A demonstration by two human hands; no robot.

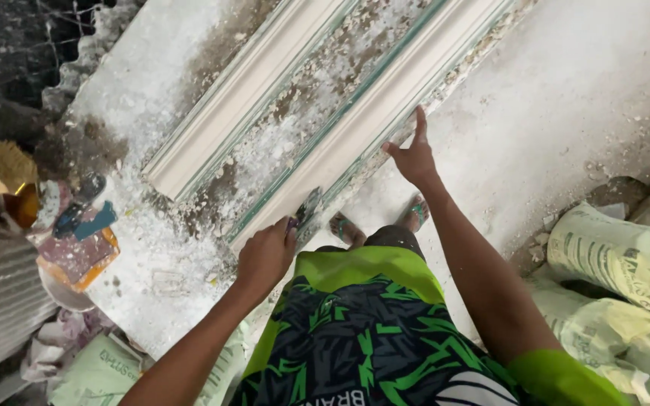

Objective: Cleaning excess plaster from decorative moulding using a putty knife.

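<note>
- Standing over a dusty white work slab (588, 98), the person bent low enough that both arms reached down past a green and black patterned shirt (355, 331).
- 2 long white plaster mouldings lay side by side on the slab, running diagonally away from the feet; the nearer moulding (370, 120) was the one being worked, the farther moulding (242, 98) lay untouched.
- The left hand (265, 256) was closed in a fist around a small scraping tool (306, 210), its blade set against the near end of the nearer moulding, seemingly so the edge could be cleaned.
- The right hand (414, 154) lay open, fingers spread, fingertips pressed on the moulding's right edge, probably to keep the piece steady under the tool.
- Crumbs of plaster littered the strip between the 2 mouldings and the slab around them.
- Sandalled feet (381, 222) stood just beside the moulding's near end.
- Off to the left sat a brush (5, 177) with yellow bristles and some stained rags (77, 240), within reach.
- Pale green sacks (626, 263) were heaped at the right, well apart from the work.
</note>
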